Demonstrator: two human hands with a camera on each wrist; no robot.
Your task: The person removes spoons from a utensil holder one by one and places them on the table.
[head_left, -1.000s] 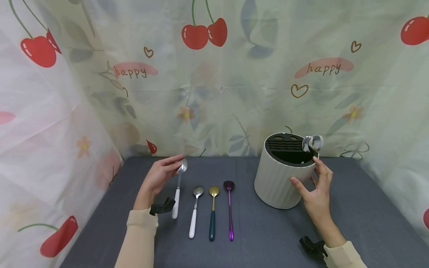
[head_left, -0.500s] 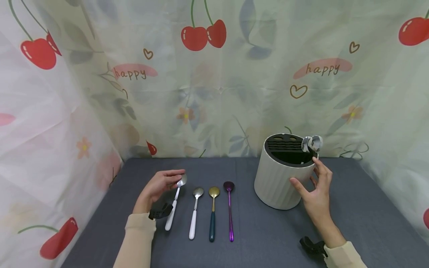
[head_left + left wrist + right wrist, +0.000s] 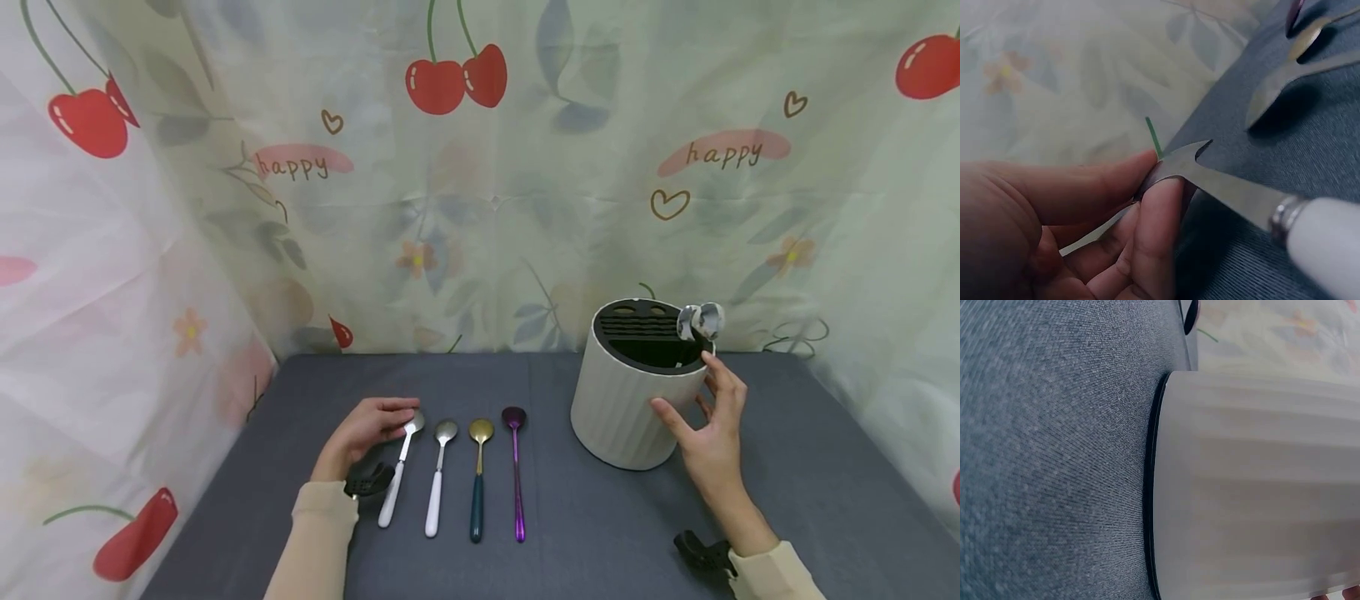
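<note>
One white-handled spoon [image 3: 402,458] is pinched in the left grip [image 3: 369,428] (the right grip [image 3: 709,433] clasps the canister [image 3: 621,410]).

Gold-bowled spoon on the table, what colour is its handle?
Dark teal; that spoon's handle shows best in the head view.

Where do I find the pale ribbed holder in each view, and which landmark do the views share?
Head: right of centre, the ribbed holder, gripped by the right hand.
Left wrist: not in this picture.
Right wrist: it fills most of the right half.
Shared landmark: the dark cloth, visible in all three views.
</note>
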